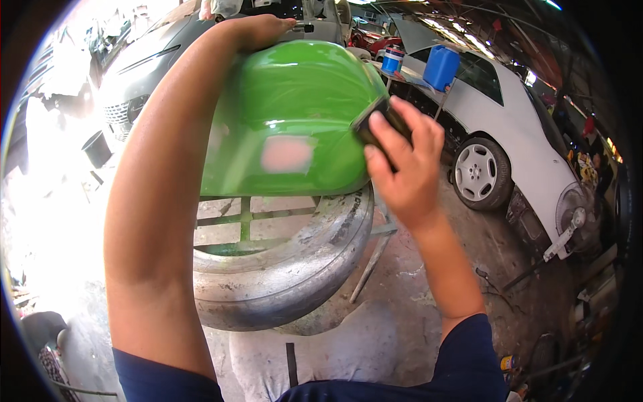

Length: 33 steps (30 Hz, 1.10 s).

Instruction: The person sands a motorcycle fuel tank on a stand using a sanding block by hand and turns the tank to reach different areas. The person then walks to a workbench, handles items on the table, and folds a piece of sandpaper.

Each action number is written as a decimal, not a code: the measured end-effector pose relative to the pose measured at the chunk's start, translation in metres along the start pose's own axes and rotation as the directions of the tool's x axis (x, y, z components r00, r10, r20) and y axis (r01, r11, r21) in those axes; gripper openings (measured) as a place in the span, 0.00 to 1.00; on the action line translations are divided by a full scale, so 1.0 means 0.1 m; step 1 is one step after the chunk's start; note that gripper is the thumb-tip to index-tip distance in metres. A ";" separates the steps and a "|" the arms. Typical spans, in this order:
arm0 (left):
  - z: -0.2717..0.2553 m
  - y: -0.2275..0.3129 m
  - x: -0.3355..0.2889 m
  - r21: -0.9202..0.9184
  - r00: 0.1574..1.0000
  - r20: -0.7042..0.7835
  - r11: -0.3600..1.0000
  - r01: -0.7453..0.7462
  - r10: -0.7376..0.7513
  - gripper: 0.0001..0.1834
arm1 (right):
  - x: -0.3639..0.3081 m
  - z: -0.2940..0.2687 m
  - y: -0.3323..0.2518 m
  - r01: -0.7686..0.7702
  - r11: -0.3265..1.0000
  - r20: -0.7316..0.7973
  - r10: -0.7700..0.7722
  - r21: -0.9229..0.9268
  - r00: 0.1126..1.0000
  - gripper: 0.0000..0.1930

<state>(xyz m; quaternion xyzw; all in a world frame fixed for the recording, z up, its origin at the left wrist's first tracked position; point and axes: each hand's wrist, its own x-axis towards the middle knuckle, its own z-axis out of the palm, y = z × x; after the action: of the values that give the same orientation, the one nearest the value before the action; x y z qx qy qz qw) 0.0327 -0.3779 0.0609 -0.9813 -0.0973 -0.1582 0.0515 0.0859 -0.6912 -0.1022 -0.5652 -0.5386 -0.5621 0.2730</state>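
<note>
A glossy green, rounded painted body part [315,87], shaped like a motorcycle fuel tank, rests on an old tyre [288,288]. A pale pink patch [287,154] shows on its near face, with dull, hazy marks around it. In my right hand [408,167] is a dark sanding block [382,120], pressed to the tank's right side; the fingers close around it and are slightly blurred. My left arm reaches along the tank's left side. My left hand [258,30] bends over the far end of the tank, most of its fingers hidden.
Green-stained metal bars [246,218] show inside the tyre, on a stand with a metal leg [367,271]. At right stands a white car [522,127], a fan [573,218] beside it. A blue jug [441,67] and paint can [392,60] sit behind. A grey car [151,67] is far left.
</note>
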 end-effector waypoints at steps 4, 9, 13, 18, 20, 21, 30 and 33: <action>0.01 -0.01 -0.01 0.021 0.998 0.032 0.998 0.061 -0.061 0.29 | -0.30 -0.04 -0.30 0.200 0.955 0.188 -0.242 0.217 0.952 0.21; 0.17 -0.24 0.09 -0.151 0.988 -0.151 0.987 -0.060 0.037 0.38 | -0.09 0.00 0.05 -0.007 0.999 -0.020 0.008 0.044 1.000 0.20; 0.06 -0.22 0.06 -0.019 0.997 -0.077 0.999 -0.029 0.027 0.29 | -0.35 0.01 -0.27 0.235 0.954 0.111 -0.258 0.185 0.960 0.21; 0.07 -0.07 0.02 0.024 0.995 -0.083 0.998 -0.060 0.062 0.28 | -0.27 -0.05 0.03 0.058 0.996 0.038 -0.061 0.060 0.997 0.23; 0.10 -0.14 0.05 0.051 0.990 -0.092 0.993 -0.106 0.111 0.28 | -0.49 -0.07 0.00 0.100 0.994 0.047 -0.102 0.052 0.994 0.26; 0.10 -0.26 0.03 0.078 0.984 -0.106 0.988 -0.135 0.142 0.28 | -0.59 -0.11 0.02 0.043 0.998 0.020 -0.043 0.037 0.999 0.26; 0.06 -0.71 0.23 0.014 0.985 -0.149 0.996 0.093 -0.090 0.40 | -3.22 -0.20 -0.04 -0.766 0.036 -0.202 0.972 0.642 -0.124 0.27; 0.32 -0.40 0.31 -0.369 0.965 -0.235 0.929 0.023 -0.118 0.36 | -4.37 -0.07 -0.10 -0.750 -0.218 -0.152 0.908 0.624 -0.390 0.28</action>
<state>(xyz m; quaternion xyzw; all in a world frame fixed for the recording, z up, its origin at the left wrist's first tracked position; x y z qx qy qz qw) 0.0631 -0.3290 0.0429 -0.9413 -0.0945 -0.2992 -0.1246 0.1674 -0.8265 -0.5094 -0.5062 0.1630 -0.2054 0.8216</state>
